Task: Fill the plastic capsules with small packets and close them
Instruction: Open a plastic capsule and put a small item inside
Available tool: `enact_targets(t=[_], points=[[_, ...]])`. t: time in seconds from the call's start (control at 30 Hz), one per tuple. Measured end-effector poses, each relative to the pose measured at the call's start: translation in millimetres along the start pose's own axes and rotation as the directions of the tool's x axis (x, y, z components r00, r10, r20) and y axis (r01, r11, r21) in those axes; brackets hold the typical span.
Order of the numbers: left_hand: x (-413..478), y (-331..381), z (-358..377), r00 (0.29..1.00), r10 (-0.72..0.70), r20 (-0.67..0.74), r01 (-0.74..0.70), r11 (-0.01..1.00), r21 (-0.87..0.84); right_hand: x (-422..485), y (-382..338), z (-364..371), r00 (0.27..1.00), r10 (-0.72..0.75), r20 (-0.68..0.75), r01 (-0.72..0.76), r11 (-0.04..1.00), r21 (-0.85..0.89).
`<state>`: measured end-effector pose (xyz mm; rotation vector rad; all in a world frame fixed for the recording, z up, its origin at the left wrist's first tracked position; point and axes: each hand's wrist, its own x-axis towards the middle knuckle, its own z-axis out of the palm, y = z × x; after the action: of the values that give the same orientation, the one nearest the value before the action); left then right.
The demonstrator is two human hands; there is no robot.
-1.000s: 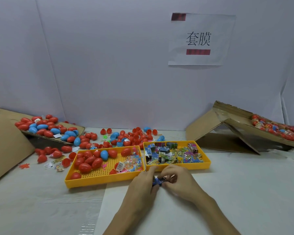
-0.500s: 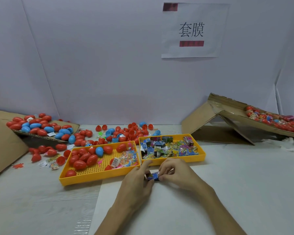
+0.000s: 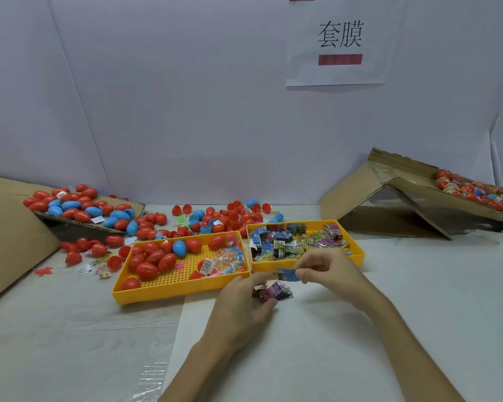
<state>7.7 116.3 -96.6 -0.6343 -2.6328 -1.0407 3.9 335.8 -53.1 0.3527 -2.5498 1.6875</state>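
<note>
My left hand (image 3: 244, 303) pinches a small stack of pink and dark packets (image 3: 275, 292) just above the table. My right hand (image 3: 328, 271) pinches a single blue packet (image 3: 287, 274) a little above and to the right of that stack. Both hands hover in front of two yellow trays. The left tray (image 3: 172, 288) holds red egg capsules (image 3: 154, 261), one blue capsule (image 3: 179, 248) and small coloured toys. Many small printed packets (image 3: 291, 242) fill the right tray (image 3: 357, 253).
Loose red and blue capsules (image 3: 233, 216) lie behind the trays and on a cardboard sheet (image 3: 79, 208) at left. A tilted cardboard box (image 3: 404, 198) at right carries filled capsules (image 3: 476, 192). A paper sign (image 3: 340, 39) hangs on the white wall.
My hands were joined around one small bundle. They have now drawn apart, the right hand lifting a blue packet away from the stack held by the left. The view shifted slightly.
</note>
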Motion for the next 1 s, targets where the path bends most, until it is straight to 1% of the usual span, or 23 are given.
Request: enact_targets(t=[0.07, 0.17, 0.27, 0.37, 0.5, 0.6, 0.73, 0.9, 1.0], points=[[-1, 4, -4, 1.0, -0.005, -0.018, 0.004, 0.997, -0.083, 1, -3, 9, 1.0, -0.02, 0.018, 0.019, 0.997, 0.075], [0, 10, -10, 0.998, -0.028, -0.062, 0.009, 0.957, -0.291, 2, -9, 19, 0.998, -0.052, 0.033, 0.045, 0.982, 0.182], [3, 13, -17, 0.997, -0.078, -0.019, 0.057, 0.852, -0.52, 1, -11, 28, 0.997, -0.065, 0.029, 0.054, 0.957, 0.286], [4, 14, -20, 0.994, -0.108, -0.003, 0.082, 0.764, -0.641, 1, -11, 36, 0.997, -0.075, 0.032, 0.061, 0.943, 0.326], [3, 15, -20, 0.992, -0.13, -0.005, 0.089, 0.703, -0.705, 1, -12, 41, 0.997, -0.062, 0.053, 0.038, 0.931, 0.364], [4, 15, -20, 0.988, -0.157, 0.003, 0.112, 0.686, -0.719, 1, -14, 41, 0.999, -0.041, 0.032, 0.025, 0.917, 0.399], [3, 16, -21, 0.988, -0.155, 0.025, 0.127, 0.695, -0.708, 0, -15, 38, 0.999, -0.043, 0.019, 0.032, 0.923, 0.384], [2, 17, -22, 0.989, -0.143, 0.046, 0.137, 0.737, -0.661, 0, -14, 40, 0.992, -0.099, 0.076, 0.073, 0.953, 0.294], [3, 17, -23, 0.985, -0.156, 0.078, 0.168, 0.732, -0.66, 0, -13, 40, 0.991, -0.096, 0.092, 0.063, 0.948, 0.311]])
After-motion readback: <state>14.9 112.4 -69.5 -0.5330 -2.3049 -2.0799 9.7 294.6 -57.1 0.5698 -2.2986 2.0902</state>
